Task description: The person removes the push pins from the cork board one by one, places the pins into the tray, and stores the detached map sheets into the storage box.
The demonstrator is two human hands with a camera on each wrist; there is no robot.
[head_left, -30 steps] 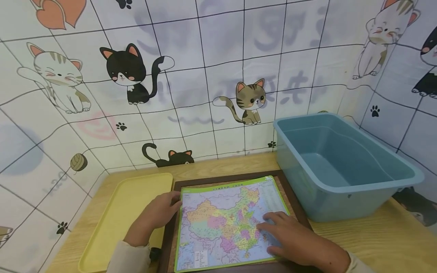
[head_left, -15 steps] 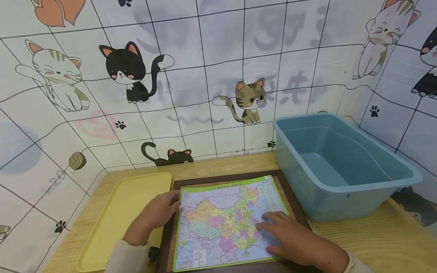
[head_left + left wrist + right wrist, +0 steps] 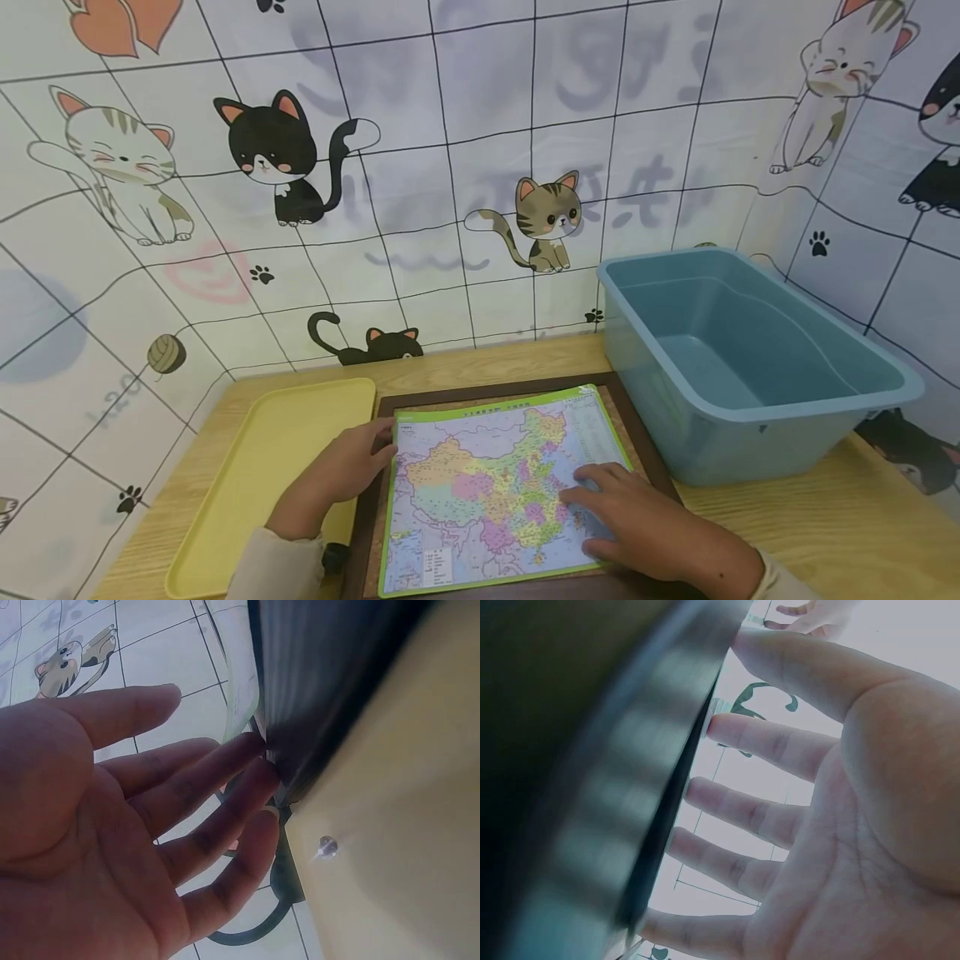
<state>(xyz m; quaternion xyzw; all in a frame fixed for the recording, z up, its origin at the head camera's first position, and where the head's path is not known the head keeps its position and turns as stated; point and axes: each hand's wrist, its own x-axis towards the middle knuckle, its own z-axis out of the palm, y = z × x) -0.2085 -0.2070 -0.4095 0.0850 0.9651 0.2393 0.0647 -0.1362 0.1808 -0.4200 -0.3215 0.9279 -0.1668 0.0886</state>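
A colourful map sheet (image 3: 480, 500) with a green border lies on a brown, dark-framed board (image 3: 510, 388) in the head view. My left hand (image 3: 337, 475) is at the board's left side, its fingertips touching the edge near the map's upper left corner. Its fingers (image 3: 202, 832) look loosely bent in the left wrist view, with the thumb standing apart. On the map's right part rests my right hand (image 3: 652, 517), fingers spread. The right wrist view shows those fingers (image 3: 742, 806) nearly straight, their tips against the surface.
A yellow tray (image 3: 255, 467) lies left of the board, partly behind the left forearm. At the right stands a deep blue-grey tub (image 3: 675, 433). All rest on a wood-grain table (image 3: 787, 542), before a wall covering (image 3: 420, 217) printed with cats.
Both hands keep their places on the board and map. The whole head view has shifted very slightly to the left.
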